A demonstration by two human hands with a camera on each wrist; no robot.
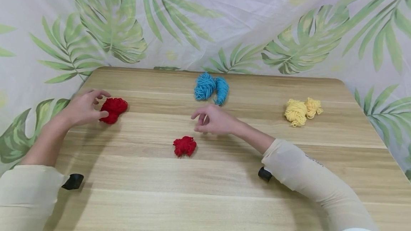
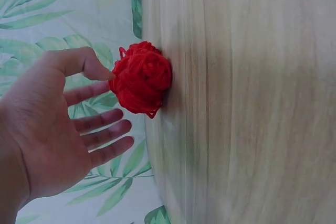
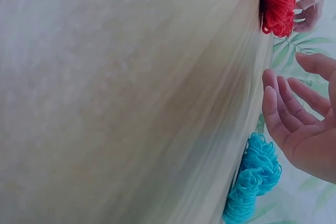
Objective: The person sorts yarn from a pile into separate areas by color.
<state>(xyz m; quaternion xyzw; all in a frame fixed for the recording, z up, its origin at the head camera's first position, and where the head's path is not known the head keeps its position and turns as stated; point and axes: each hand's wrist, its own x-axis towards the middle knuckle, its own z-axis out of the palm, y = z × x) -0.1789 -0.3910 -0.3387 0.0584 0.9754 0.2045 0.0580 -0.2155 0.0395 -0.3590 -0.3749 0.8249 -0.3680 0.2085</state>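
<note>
At the left of the table, my left hand (image 1: 84, 108) is beside a bundle of red yarn (image 1: 117, 108). In the left wrist view its fingers are extended and spread, and the thumb overlaps the edge of the red yarn (image 2: 140, 80); whether it touches cannot be told. My right hand (image 1: 218, 119) hovers over the middle with loosely bent fingers and nothing in them. A smaller red yarn bundle (image 1: 184, 146) lies below and left of it in the head view. Just beyond this hand sit two blue yarn bundles (image 1: 204, 86), also seen as blue yarn (image 3: 254, 179) in the right wrist view.
Two yellow yarn bundles (image 1: 295, 112) lie side by side toward the right of the wooden table (image 1: 160, 195). A leaf-patterned cloth (image 1: 244, 20) hangs behind the table's back edge. A black object (image 1: 73, 181) sticks out at the left cuff, another (image 1: 264, 174) at the right cuff.
</note>
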